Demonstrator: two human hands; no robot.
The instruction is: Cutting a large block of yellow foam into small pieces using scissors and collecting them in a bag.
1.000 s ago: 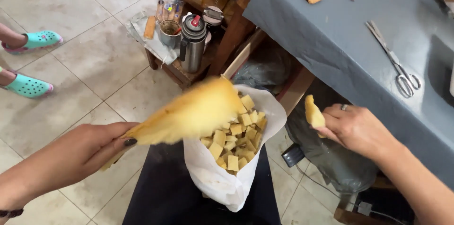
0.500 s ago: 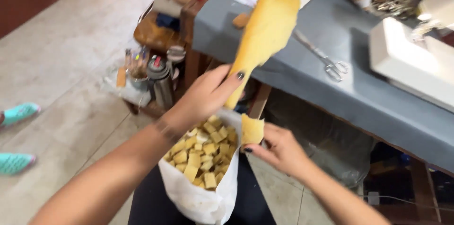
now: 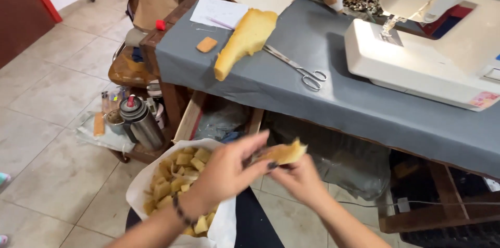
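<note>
Both hands, left [image 3: 226, 170] and right [image 3: 297, 180], pinch foam scrap [image 3: 284, 152] above bag [image 3: 156, 196]. Risk: torn bits may miss bag, drop to floor. Big foam [image 3: 245, 42] overhangs table [image 3: 333, 97] edge; may slide.

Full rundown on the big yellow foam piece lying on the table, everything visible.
The big yellow foam piece looks like soft sponge foam, pale yellow with a slightly darker top face. It is elongated, broad and squared at the far end, tapering to a narrow tip that reaches the near edge of the grey table cover. It lies flat, angled diagonally, untouched by either hand. Its wide end is by a white paper sheet; scissors lie just beside it.
</note>
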